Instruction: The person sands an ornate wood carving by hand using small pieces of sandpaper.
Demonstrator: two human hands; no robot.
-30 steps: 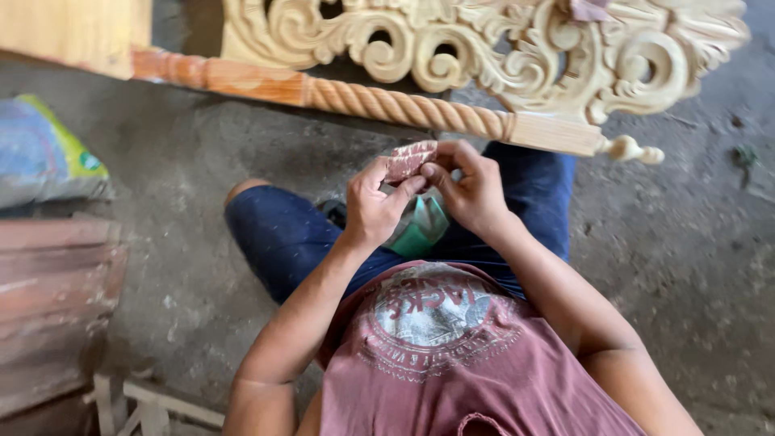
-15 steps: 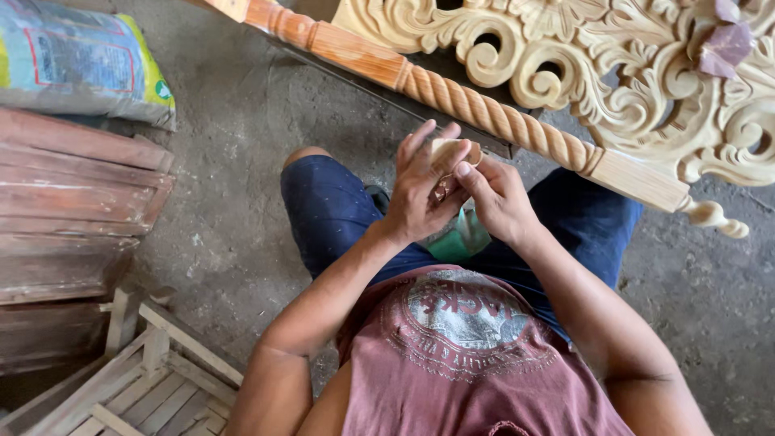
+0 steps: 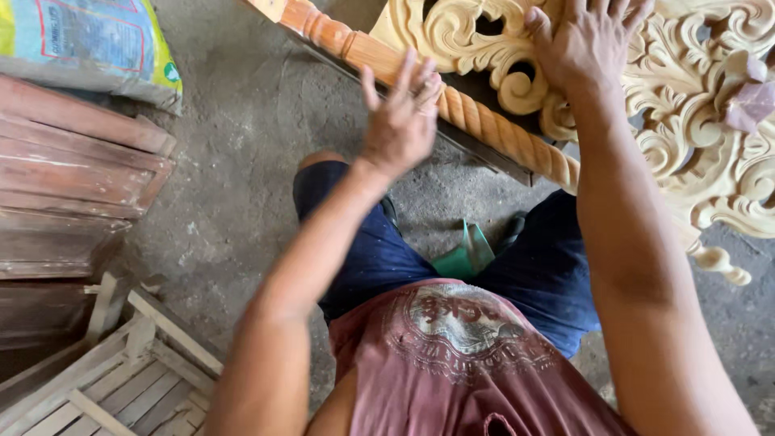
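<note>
Pale cream scrollwork is shown on the carved wooden panel (image 3: 694, 121) at the upper right, edged by an orange-tan twisted rope rail (image 3: 484, 121). Dark blue shorts (image 3: 379, 258) and a faded red shirt (image 3: 460, 363) with a pale round print are seen below. A green object (image 3: 464, 258) lies between the knees on the grey floor (image 3: 242, 145); a blue, yellow and green sack (image 3: 89, 44) is seen upper left, above reddish-brown planks (image 3: 73, 178).

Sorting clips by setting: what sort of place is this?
Probably a wood-carving or furniture workshop: an unfinished carved scrollwork panel with a rope-twist rail, stacked wooden boards and a bare concrete floor.
</note>
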